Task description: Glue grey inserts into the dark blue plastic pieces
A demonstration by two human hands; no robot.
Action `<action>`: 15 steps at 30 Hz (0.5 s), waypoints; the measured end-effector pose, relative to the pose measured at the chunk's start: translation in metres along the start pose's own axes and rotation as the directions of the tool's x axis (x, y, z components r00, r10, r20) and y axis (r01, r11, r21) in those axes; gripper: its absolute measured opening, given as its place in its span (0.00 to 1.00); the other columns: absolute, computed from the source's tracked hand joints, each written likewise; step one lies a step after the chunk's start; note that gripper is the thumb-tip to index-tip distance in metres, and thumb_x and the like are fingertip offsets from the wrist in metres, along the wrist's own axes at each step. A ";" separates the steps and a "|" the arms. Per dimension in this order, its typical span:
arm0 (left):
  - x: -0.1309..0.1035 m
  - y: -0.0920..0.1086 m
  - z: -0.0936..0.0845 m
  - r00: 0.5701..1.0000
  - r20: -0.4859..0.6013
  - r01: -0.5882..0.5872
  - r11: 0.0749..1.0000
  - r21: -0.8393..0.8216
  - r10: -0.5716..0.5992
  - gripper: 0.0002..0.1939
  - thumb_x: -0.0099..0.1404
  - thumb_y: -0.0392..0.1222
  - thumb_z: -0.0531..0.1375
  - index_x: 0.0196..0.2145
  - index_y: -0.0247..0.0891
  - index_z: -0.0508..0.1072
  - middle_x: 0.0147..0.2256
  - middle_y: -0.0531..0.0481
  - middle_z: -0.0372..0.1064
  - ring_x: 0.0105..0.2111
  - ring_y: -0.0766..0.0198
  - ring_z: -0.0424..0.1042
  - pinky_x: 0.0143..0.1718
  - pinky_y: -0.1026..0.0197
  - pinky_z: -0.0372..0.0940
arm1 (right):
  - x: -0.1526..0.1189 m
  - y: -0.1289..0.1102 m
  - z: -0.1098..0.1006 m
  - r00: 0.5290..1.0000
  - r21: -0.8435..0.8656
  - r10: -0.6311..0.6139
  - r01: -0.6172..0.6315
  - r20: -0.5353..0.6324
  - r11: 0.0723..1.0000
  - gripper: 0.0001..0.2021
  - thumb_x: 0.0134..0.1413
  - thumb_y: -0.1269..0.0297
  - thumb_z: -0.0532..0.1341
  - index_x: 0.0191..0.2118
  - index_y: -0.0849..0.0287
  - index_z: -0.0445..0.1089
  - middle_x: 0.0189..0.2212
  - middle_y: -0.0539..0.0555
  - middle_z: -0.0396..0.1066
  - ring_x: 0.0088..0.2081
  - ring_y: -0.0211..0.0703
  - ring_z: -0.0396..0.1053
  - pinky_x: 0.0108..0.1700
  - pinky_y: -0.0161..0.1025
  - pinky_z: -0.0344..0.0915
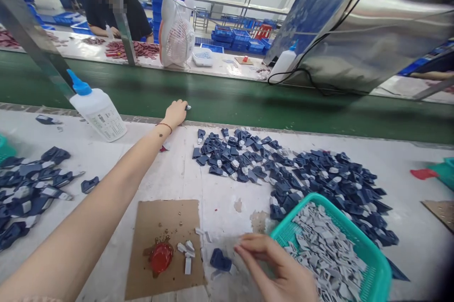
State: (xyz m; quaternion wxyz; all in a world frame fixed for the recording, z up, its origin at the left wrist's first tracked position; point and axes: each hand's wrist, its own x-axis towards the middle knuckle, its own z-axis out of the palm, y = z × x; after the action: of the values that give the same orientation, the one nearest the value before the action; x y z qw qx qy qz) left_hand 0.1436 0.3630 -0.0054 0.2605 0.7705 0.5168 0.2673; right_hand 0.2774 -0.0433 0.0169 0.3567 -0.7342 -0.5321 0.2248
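My left hand (176,113) is stretched out at the near edge of the green conveyor belt, fingers closed on a small dark blue plastic part with a light grey tip (188,107). Low in the view, my right hand (276,264) has its thumb and fingertips pinched together; anything between them is too small to make out. Just left of those fingertips lies a single dark blue plastic part (220,260). Beside it, a cardboard sheet (142,226) carries a red cap-like dish (161,257) in spilled liquid and several small grey pieces (187,251).
A green basket (381,264) of grey pieces stands at right, against a heap of dark blue parts (319,174). More blue parts (31,188) lie at left. A white blue-capped bottle (99,113) stands by the green belt (227,103). Across it, a person (117,18) sits.
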 end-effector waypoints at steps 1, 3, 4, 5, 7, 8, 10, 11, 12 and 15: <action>0.000 -0.001 -0.002 1.000 -0.003 0.030 0.998 -0.061 -0.030 0.16 0.68 0.43 0.59 0.52 0.36 0.69 0.53 0.42 0.67 0.49 0.53 0.70 0.49 0.45 0.68 | 0.003 -0.006 0.015 0.999 0.000 -0.040 0.040 0.010 0.999 0.09 0.59 0.60 0.61 0.29 0.54 0.71 0.33 0.52 0.77 0.37 0.46 0.76 0.38 0.36 0.72; -0.005 -0.001 -0.008 0.995 -0.007 0.091 0.975 -0.204 -0.095 0.16 0.68 0.43 0.59 0.51 0.36 0.70 0.52 0.42 0.68 0.48 0.54 0.71 0.47 0.46 0.69 | 0.011 -0.008 0.037 0.992 -0.034 -0.123 0.122 -0.033 0.992 0.08 0.61 0.64 0.58 0.30 0.54 0.70 0.32 0.52 0.76 0.37 0.46 0.75 0.38 0.38 0.71; -0.009 0.000 -0.013 0.992 -0.005 0.122 0.951 -0.286 -0.128 0.15 0.68 0.43 0.59 0.50 0.36 0.70 0.50 0.43 0.69 0.46 0.55 0.72 0.46 0.48 0.70 | 0.016 -0.006 0.045 0.987 -0.062 -0.156 0.153 -0.048 0.986 0.08 0.62 0.66 0.58 0.31 0.55 0.69 0.32 0.52 0.76 0.37 0.46 0.74 0.38 0.39 0.70; -0.016 0.003 -0.019 0.987 0.002 0.150 0.916 -0.372 -0.160 0.14 0.68 0.42 0.59 0.50 0.35 0.70 0.48 0.43 0.70 0.44 0.57 0.73 0.43 0.49 0.71 | 0.019 -0.001 0.050 0.981 -0.093 -0.187 0.181 -0.060 0.979 0.08 0.62 0.67 0.57 0.31 0.55 0.69 0.33 0.52 0.76 0.37 0.46 0.74 0.39 0.40 0.70; -0.037 0.010 -0.031 0.978 0.039 0.193 0.816 -0.544 -0.205 0.11 0.69 0.38 0.58 0.48 0.32 0.70 0.43 0.44 0.72 0.37 0.62 0.74 0.40 0.56 0.71 | 0.023 0.008 0.054 0.969 -0.153 -0.242 0.231 -0.058 0.961 0.08 0.63 0.68 0.56 0.32 0.55 0.69 0.34 0.53 0.76 0.39 0.46 0.74 0.41 0.41 0.70; -0.050 0.014 -0.038 0.974 0.068 0.209 0.754 -0.623 -0.214 0.10 0.69 0.36 0.56 0.46 0.31 0.71 0.40 0.45 0.73 0.34 0.66 0.74 0.39 0.59 0.71 | 0.023 0.012 0.054 0.963 -0.176 -0.266 0.254 -0.052 0.951 0.07 0.63 0.69 0.56 0.33 0.55 0.69 0.35 0.53 0.76 0.40 0.46 0.73 0.42 0.42 0.70; -0.082 0.022 -0.051 0.969 0.138 0.239 0.618 -0.749 -0.207 0.08 0.69 0.32 0.55 0.42 0.29 0.72 0.37 0.45 0.73 0.30 0.71 0.72 0.38 0.65 0.69 | 0.020 0.016 0.052 0.952 -0.207 -0.304 0.290 -0.040 0.934 0.07 0.64 0.69 0.56 0.35 0.55 0.70 0.37 0.54 0.76 0.43 0.47 0.73 0.45 0.43 0.69; -0.099 0.026 -0.058 0.965 0.174 0.256 0.552 -0.794 -0.198 0.07 0.69 0.32 0.55 0.41 0.29 0.73 0.36 0.45 0.74 0.30 0.72 0.72 0.37 0.67 0.69 | 0.018 0.017 0.051 0.949 -0.219 -0.314 0.299 -0.039 0.929 0.07 0.64 0.68 0.56 0.35 0.55 0.70 0.38 0.55 0.76 0.44 0.47 0.73 0.46 0.44 0.69; -0.117 0.029 -0.065 0.960 0.208 0.276 0.491 -0.826 -0.190 0.07 0.68 0.32 0.56 0.39 0.29 0.74 0.36 0.45 0.74 0.29 0.72 0.72 0.36 0.68 0.69 | 0.016 0.017 0.050 0.947 -0.231 -0.317 0.300 -0.042 0.926 0.07 0.64 0.68 0.56 0.36 0.55 0.70 0.39 0.55 0.76 0.44 0.47 0.73 0.46 0.44 0.69; -0.165 0.034 -0.083 0.940 0.299 0.339 0.339 -0.878 -0.165 0.06 0.66 0.31 0.58 0.38 0.31 0.75 0.35 0.46 0.74 0.29 0.71 0.72 0.34 0.69 0.69 | 0.011 0.015 0.050 0.955 -0.283 -0.290 0.261 -0.067 0.923 0.07 0.65 0.65 0.56 0.41 0.57 0.71 0.41 0.57 0.76 0.44 0.49 0.73 0.45 0.45 0.70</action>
State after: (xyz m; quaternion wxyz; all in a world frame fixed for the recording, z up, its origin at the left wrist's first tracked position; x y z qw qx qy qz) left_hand 0.0561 0.2074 0.0534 0.7208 0.4244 0.3714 0.4030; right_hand 0.2551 -0.0215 -0.0259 0.3091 -0.7048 -0.6360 0.0577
